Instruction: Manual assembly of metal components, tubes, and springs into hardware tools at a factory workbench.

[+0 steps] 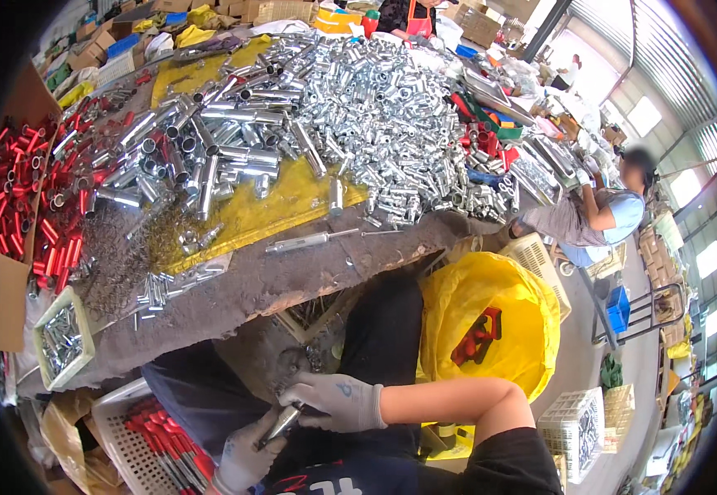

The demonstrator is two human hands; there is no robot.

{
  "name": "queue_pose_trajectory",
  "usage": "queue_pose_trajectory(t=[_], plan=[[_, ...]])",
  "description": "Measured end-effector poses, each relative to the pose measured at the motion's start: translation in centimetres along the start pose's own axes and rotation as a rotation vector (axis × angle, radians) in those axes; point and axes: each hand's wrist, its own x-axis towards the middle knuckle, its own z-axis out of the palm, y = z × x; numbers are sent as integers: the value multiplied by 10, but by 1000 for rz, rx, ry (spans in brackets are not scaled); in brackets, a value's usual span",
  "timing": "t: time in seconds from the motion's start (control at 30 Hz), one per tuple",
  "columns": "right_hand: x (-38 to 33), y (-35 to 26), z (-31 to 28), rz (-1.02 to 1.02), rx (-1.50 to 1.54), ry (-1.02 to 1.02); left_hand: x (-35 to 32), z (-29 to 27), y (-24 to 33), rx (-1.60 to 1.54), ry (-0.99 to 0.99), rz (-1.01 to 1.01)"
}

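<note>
Two gloved hands meet low in the view, at about 6 o'clock, below the near edge of the worktop (292, 280). Left hand (247, 454), grey glove, is curled around the lower end of a short metal tube (280, 425) that slants up toward 1 o'clock. Right hand (333, 402), grey glove, lies across from 3 o'clock, fingers closed over the tube's upper end; the two hands are touching or nearly so. White plastic basket (123, 437) at 7 o'clock of the hands, holding red-handled parts (169, 437). Yellow sack (490, 322) at 2 o'clock of the hands, with a few red pieces inside. On the worktop: large heap of short silver fittings (383, 115) at 12 o'clock; longer silver tubes (202, 148) at 11 o'clock, lying on a yellow sheet (267, 210); one long thin silver rod (309, 240) alone near the front edge. Cardboard box (0, 289) at 9 o'clock, filled with red tubes (20, 190). Small pale tray (61, 338) of little silver pieces just below it. Another person (601, 214) sits at 3 o'clock, well apart, beside more baskets.
</note>
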Motion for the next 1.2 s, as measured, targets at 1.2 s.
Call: queue_pose_trajectory(t=[1.2], plan=[[-76,273,-493,902,-550,1279,38,-1,-6,-246,46,40]])
